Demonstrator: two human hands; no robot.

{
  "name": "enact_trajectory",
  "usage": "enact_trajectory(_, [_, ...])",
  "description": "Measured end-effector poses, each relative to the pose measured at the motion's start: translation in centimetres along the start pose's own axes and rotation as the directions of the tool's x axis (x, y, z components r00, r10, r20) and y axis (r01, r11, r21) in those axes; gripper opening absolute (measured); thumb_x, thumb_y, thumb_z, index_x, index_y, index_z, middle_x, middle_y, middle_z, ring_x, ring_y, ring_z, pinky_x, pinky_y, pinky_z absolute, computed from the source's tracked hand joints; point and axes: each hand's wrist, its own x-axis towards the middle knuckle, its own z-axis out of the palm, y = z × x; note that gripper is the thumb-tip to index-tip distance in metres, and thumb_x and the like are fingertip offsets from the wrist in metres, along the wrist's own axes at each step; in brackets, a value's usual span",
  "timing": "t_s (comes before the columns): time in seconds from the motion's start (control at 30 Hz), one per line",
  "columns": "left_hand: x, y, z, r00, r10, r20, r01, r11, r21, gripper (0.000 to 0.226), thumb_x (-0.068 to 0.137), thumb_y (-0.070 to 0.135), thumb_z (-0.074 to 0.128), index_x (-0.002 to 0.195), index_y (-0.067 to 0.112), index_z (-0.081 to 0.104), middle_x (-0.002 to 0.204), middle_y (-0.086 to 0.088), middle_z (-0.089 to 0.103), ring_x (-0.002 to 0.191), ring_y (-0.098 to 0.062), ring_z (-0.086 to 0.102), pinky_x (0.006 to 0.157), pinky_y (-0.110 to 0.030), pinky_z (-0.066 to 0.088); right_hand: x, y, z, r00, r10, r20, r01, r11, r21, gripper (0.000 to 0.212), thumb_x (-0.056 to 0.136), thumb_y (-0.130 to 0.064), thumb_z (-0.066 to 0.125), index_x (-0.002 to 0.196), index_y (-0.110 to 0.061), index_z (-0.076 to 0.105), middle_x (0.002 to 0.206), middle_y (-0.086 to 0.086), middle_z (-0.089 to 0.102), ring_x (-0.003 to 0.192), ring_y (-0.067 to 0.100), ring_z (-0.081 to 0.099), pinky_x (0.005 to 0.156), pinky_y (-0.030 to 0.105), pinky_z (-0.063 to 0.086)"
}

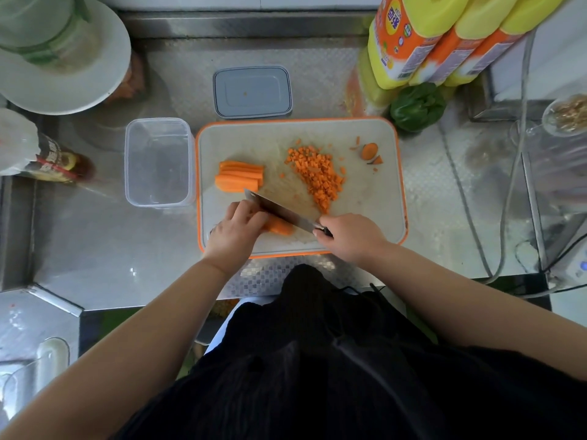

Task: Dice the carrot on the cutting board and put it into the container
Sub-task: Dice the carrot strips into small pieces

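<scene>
A: where's the carrot at?

B: carrot piece (pixel 279 226) on the cutting board (pixel 374 198), near edge. Left hand (pixel 236 231) fingers curled over it, right hand (pixel 347 236) clenched round the knife (pixel 279 209) handle. Diced pile (pixel 317 174) mid-board, strips (pixel 239 176) toward the empty container (pixel 158 161) left of the board.

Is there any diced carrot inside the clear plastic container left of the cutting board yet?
No, the clear plastic container is empty; the pile of diced carrot lies on the orange-rimmed cutting board.
</scene>
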Motion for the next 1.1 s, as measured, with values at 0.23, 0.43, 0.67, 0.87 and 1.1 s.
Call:
enact_trajectory(0.23, [-0.4, 0.1, 0.4, 0.991, 0.058, -0.119, -0.05, 0.996, 0.073, 0.014, 0.09, 0.028, 0.055, 0.098, 0.017, 0.053, 0.112, -0.008, 0.046, 0.103, -0.031, 0.045, 0.042, -0.04, 0.052, -0.6, -0.9, 0.5, 0.999, 0.043, 0.027, -0.045, 0.997, 0.055, 0.036, 0.101, -0.032, 0.04, 0.068, -0.018, 0.035, 0.06, 0.001, 0.042, 0.052, 0.017, 0.04, 0.049, 0.034, 0.027])
enact_trajectory(0.43, [-0.6, 0.1, 0.8, 0.974, 0.115, -0.193, -0.09, 0.987, 0.135, 0.014, 0.084, 0.015, 0.069, 0.095, 0.013, 0.061, 0.105, -0.009, 0.055, 0.102, -0.029, 0.046, 0.065, -0.045, 0.056, -0.6, -1.7, 0.6, 0.997, 0.059, 0.046, -0.06, 0.998, 0.025, 0.029, 0.1, -0.034, 0.04, 0.083, -0.012, 0.048, 0.063, 0.001, 0.047, 0.055, 0.018, 0.046, 0.051, 0.035, 0.036])
enact_trajectory(0.67, [-0.8, 1.7, 1.8, 0.939, 0.218, -0.267, -0.199, 0.975, 0.099, 0.021, 0.089, 0.031, 0.065, 0.097, 0.012, 0.063, 0.105, -0.006, 0.06, 0.099, -0.026, 0.051, 0.083, -0.038, 0.046, -0.2, -2.4, 0.5, 0.987, 0.128, 0.095, -0.129, 0.992, 0.008, 0.023, 0.102, -0.032, 0.035, 0.087, -0.016, 0.043, 0.067, -0.002, 0.044, 0.059, 0.017, 0.044, 0.05, 0.032, 0.031])
enact_trajectory(0.87, [-0.6, 1.8, 3.0, 0.934, 0.079, -0.347, -0.088, 0.996, -0.011, 0.011, 0.092, 0.019, 0.064, 0.095, 0.01, 0.068, 0.1, -0.007, 0.066, 0.099, -0.029, 0.057, 0.085, -0.043, 0.05, 0.1, -2.7, 0.2, 0.993, 0.101, 0.059, -0.103, 0.994, 0.032, 0.029, 0.102, -0.035, 0.035, 0.084, -0.015, 0.045, 0.066, 0.0, 0.047, 0.057, 0.017, 0.046, 0.048, 0.032, 0.033])
enact_trajectory(1.1, [-0.6, 1.3, 3.4, 0.931, 0.066, -0.359, -0.098, 0.993, -0.071, 0.006, 0.087, 0.005, 0.068, 0.094, 0.006, 0.068, 0.1, -0.011, 0.066, 0.094, -0.033, 0.059, 0.083, -0.045, 0.052, -0.4, -3.1, 0.0, 0.995, 0.097, 0.02, -0.097, 0.995, -0.002, 0.029, 0.103, -0.034, 0.033, 0.083, -0.015, 0.043, 0.062, -0.001, 0.043, 0.052, 0.015, 0.04, 0.045, 0.031, 0.024])
